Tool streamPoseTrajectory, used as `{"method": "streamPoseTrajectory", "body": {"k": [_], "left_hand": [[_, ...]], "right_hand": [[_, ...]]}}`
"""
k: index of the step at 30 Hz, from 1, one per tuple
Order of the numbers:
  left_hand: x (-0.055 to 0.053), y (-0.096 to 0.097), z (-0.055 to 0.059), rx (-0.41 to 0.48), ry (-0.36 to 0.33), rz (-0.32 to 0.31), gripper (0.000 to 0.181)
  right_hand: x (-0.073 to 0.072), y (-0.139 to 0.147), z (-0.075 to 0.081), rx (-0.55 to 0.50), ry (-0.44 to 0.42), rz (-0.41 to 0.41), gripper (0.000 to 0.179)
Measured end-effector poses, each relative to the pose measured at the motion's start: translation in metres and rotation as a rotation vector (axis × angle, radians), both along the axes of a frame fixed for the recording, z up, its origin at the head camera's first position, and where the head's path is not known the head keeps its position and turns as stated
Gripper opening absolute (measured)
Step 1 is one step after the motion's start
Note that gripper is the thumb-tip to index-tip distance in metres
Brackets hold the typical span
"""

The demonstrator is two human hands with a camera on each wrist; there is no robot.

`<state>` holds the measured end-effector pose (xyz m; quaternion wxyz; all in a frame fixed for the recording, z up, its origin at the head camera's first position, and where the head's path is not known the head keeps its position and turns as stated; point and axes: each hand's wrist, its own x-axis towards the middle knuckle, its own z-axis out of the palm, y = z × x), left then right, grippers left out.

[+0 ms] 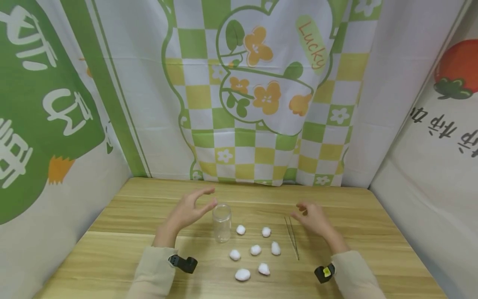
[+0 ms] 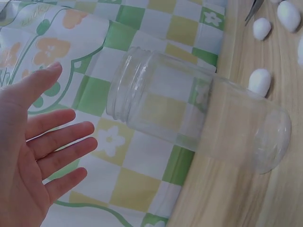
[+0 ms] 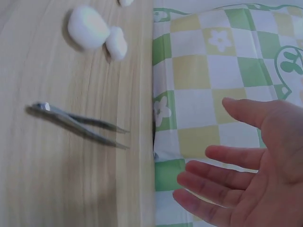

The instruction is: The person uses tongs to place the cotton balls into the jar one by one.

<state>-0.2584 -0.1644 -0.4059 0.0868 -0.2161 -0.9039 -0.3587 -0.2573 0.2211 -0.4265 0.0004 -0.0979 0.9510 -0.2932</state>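
Note:
A clear, lidless jar [image 1: 222,226] stands upright on the wooden table. Just left of its mouth is my left hand [image 1: 189,211], thumb and fingers spread, holding nothing; the left wrist view shows a gap between the fingers [image 2: 71,153] and the jar [image 2: 175,101]. Metal tweezers [image 1: 292,238] lie on the table with their tips pointing away from me. My right hand [image 1: 313,218] hovers to the right of the tweezers [image 3: 78,124], relaxed and holding nothing. Several white cotton balls [image 1: 255,250] are scattered between the jar and the tweezers.
The wooden table [image 1: 112,253] reaches back to a checked green and yellow curtain [image 1: 257,158]. Printed cloth hangs on the left [image 1: 86,182] and right [image 1: 422,166] sides. Each wrist carries a small black camera, such as the one on the left [image 1: 183,263].

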Motion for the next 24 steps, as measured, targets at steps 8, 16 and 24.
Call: {"method": "streamPoseTrajectory", "body": {"k": [8,16,24], "left_hand": [[0.005,0.001,-0.011,0.055,-0.086,-0.014,0.061],[0.007,0.002,-0.022,0.134,-0.114,-0.039,0.07],[0.005,0.004,-0.037,0.201,-0.121,-0.07,0.073]], "right_hand": [[0.006,-0.002,-0.007,-0.103,-0.101,-0.016,0.046],[0.014,-0.003,-0.015,-0.26,-0.216,-0.037,0.035],[0.021,0.001,-0.026,-0.465,-0.366,-0.101,0.028]]}}
